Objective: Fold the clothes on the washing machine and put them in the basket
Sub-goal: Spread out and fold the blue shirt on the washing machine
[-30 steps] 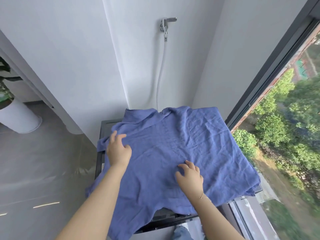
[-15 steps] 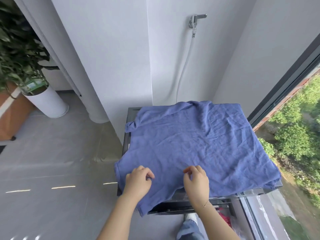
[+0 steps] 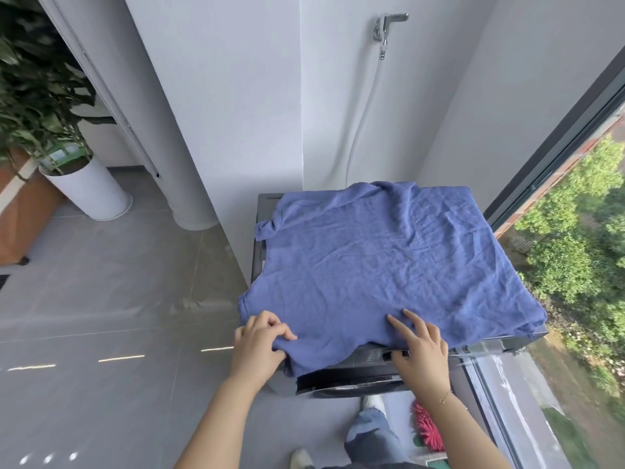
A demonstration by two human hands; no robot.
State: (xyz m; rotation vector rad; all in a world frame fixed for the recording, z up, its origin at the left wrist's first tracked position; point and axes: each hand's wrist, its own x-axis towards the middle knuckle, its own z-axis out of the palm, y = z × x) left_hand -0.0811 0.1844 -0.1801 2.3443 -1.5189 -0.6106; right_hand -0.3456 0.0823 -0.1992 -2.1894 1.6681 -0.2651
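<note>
The left hand's (image 3: 258,343) fingers are curled tight, pinching a fold of the shirt's (image 3: 382,265) near hem at the washer's (image 3: 341,379) front left corner, the cloth bunched between thumb and knuckles. The right hand's (image 3: 417,343) fingers are spread wide and lie flat on the hem further along the washer's front edge, holding nothing; its thumb reaches down over the dark front panel. A thin bracelet (image 3: 443,397) sits on that wrist.

The shirt is blue, creased all over with fine wrinkles, and lies spread flat across nearly the whole top of the washer. Its collar end is rumpled at the washer's back edge, one sleeve is bunched at the back left corner, and a flap of the hem hangs over the front left corner, covering part of the door.

A hose (image 3: 363,116) drops from a tap (image 3: 387,25) on the wall behind the washer. Left of the washer stands a white planter (image 3: 88,187); a window (image 3: 575,184) runs along its right side. Something pink and shaggy (image 3: 427,431) lies on the floor below the washer's front
</note>
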